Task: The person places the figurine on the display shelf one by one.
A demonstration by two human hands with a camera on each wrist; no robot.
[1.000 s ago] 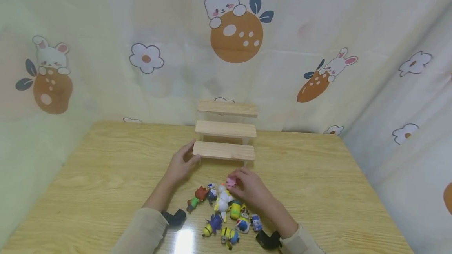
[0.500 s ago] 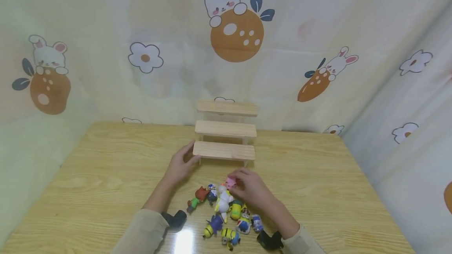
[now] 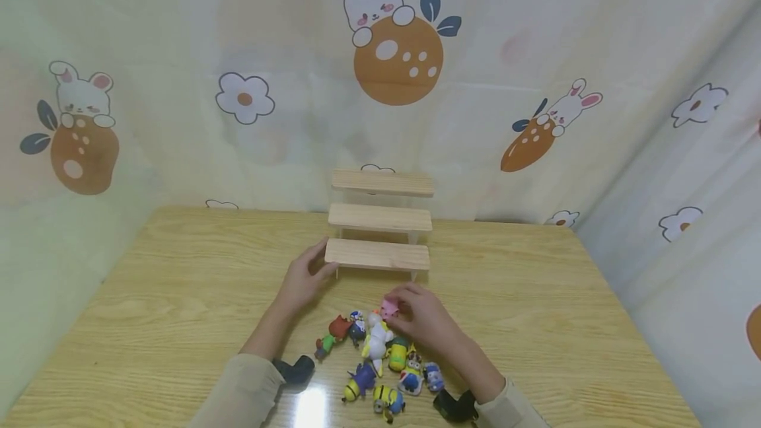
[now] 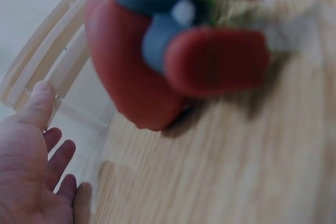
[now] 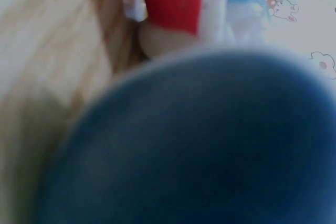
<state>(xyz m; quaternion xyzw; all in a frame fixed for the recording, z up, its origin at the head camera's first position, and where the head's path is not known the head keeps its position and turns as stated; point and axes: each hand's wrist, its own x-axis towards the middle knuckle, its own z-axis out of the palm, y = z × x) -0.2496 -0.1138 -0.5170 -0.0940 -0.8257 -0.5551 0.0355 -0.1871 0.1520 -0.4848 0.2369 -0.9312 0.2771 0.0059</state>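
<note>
Between the right hand's fingertips sits a small pink figurine, pinched just above the toy pile on the wooden table; left hand, fingers relaxed, rests against the lowest step of the three-tier wooden riser.

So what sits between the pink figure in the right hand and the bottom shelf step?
Only bare table, per the head view; pink figure, pinched by the right hand, lies just short of the bottom step.

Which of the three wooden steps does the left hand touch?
The left hand touches the lowest step, at its left end; the two higher steps stand untouched.
</note>
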